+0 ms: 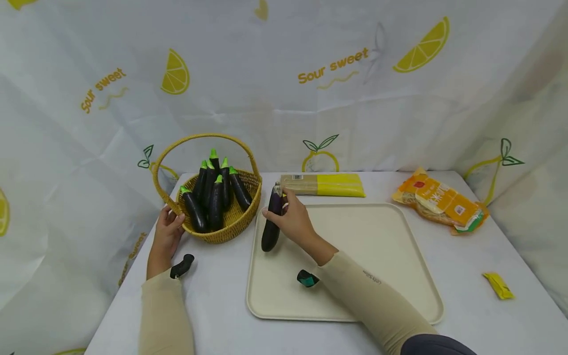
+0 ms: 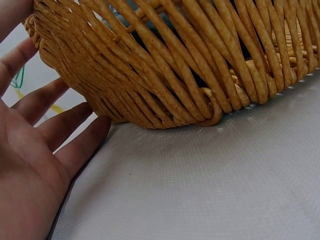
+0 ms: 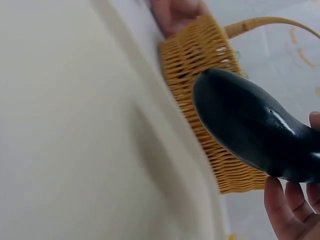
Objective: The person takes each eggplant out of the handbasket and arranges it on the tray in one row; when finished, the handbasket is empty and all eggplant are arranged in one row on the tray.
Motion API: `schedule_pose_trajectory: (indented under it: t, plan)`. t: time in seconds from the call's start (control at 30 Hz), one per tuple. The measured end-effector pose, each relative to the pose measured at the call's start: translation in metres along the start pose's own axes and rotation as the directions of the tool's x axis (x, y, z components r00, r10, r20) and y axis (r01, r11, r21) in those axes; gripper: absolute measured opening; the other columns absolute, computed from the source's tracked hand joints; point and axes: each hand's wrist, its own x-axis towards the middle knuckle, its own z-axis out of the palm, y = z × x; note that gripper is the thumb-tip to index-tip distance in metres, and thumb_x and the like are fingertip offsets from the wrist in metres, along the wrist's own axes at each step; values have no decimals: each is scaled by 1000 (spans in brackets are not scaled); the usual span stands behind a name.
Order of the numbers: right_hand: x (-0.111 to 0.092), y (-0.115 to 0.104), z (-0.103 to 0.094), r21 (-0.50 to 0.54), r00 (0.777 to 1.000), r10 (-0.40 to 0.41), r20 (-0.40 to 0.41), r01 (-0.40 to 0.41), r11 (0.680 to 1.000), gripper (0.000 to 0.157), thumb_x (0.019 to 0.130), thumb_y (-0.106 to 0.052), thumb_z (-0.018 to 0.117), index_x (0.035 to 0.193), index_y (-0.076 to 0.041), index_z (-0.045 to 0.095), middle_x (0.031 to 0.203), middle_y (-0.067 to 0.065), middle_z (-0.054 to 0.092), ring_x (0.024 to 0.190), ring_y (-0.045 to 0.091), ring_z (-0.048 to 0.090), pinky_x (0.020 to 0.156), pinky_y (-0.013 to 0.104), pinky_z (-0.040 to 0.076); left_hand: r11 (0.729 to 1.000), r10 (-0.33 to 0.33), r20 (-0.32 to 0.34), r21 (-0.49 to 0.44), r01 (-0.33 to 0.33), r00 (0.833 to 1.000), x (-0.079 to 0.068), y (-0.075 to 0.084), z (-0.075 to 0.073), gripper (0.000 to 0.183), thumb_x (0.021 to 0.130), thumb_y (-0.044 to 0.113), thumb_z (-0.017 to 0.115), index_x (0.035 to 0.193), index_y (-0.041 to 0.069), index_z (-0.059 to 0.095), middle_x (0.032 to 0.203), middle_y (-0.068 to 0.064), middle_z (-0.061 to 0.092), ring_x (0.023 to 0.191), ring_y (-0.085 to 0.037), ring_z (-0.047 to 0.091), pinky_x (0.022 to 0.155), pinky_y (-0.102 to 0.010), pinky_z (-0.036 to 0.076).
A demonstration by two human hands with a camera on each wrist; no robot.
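Note:
In the head view my right hand (image 1: pixel 291 221) pinches a dark eggplant (image 1: pixel 270 231) between thumb and fingers near its stem end. The eggplant hangs tilted over the left part of a cream tray (image 1: pixel 355 296); in the right wrist view its rounded end (image 3: pixel 240 115) points away from the fingers. On the left, my left hand (image 1: pixel 169 228) rests on the outer wall of a wicker basket (image 1: pixel 226 234) with a tall handle. Its fingers (image 2: pixel 85 140) are spread and fairly straight against the weave. Several eggplants (image 1: pixel 216 204) with green stems stand in the basket.
Behind the tray lies a long yellow and tan packet (image 1: pixel 324 185). An orange noodle bag (image 1: pixel 443 202) sits at the back right, and a small yellow packet (image 1: pixel 498 286) near the right edge. A printed white curtain (image 1: pixel 266 88) surrounds the table.

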Motion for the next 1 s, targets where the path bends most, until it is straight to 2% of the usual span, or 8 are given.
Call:
schedule_pose_trajectory:
  t: [0.2,0.37,0.53,0.77,0.9,1.0]
  plan:
    - [-8,18,13,-77,991,59,122,-49,996,85,82,-47,76,148,-10,36,108,3,57,84,16,56,66,32,49,1000,4,0,-8,-4,1000,1,1,-1,45,98,0,54,136,20,41,135,-2,42,115,-15,48,87,-25,49]
    - [-7,26,28,-150,976,84,200,-55,987,85,83,-51,73,147,-10,37,104,3,61,82,15,57,69,33,49,1000,-9,-13,7,9,1000,0,0,0,46,98,2,56,137,20,40,136,-2,42,114,-14,50,87,-24,49]
    - [-4,26,41,-221,972,126,200,-81,972,81,83,-53,72,144,-10,41,95,3,64,77,14,60,66,33,49,1000,3,6,0,-3,1000,1,-2,-1,45,98,1,54,137,19,40,135,-3,42,112,-14,51,87,-25,49]
    - [1,24,45,-308,967,173,187,-109,945,80,84,-57,68,140,-5,46,112,14,65,96,25,63,77,40,51,1000,9,4,-4,-9,1000,-1,-4,-2,48,98,1,55,139,18,39,140,-6,39,114,-15,50,88,-24,48]
    - [6,20,41,-347,967,168,194,-92,933,76,85,-57,66,138,-5,49,108,12,66,94,25,63,77,40,52,1000,-16,1,2,16,1000,0,-3,-1,50,98,3,56,141,20,38,146,-8,34,118,-16,47,88,-23,48]
    - [17,4,35,-352,975,134,178,-64,934,70,88,-54,65,135,-4,52,100,10,67,86,22,64,74,39,52,1000,-14,2,19,14,1000,4,-1,-1,49,98,5,57,140,21,38,148,-8,32,120,-17,45,87,-22,48]
